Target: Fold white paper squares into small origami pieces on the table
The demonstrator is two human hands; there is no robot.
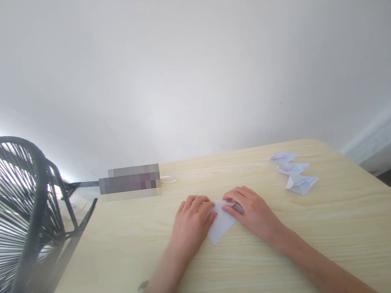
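A folded sheet of white paper (221, 223) lies on the light wooden table between my two hands, one corner pointing toward me. On its left edge, my left hand (193, 220) is closed with thumb and fingertips pressed to the paper. My right hand (250, 208) grips the opposite edge, where a flap is raised between thumb and fingers. Parts of the paper are hidden under both hands. To the right lie three folded white paper pieces, the near one (301, 184), the middle one (293, 168) and the far one (283, 156), in a row.
The wooden table (130, 249) reaches back to a pale wall (186, 71). A blurred-out object (128, 183) with a white cord loop (168, 179) sits at the back left. A dark corded chair (16, 225) stands beside the table's left edge.
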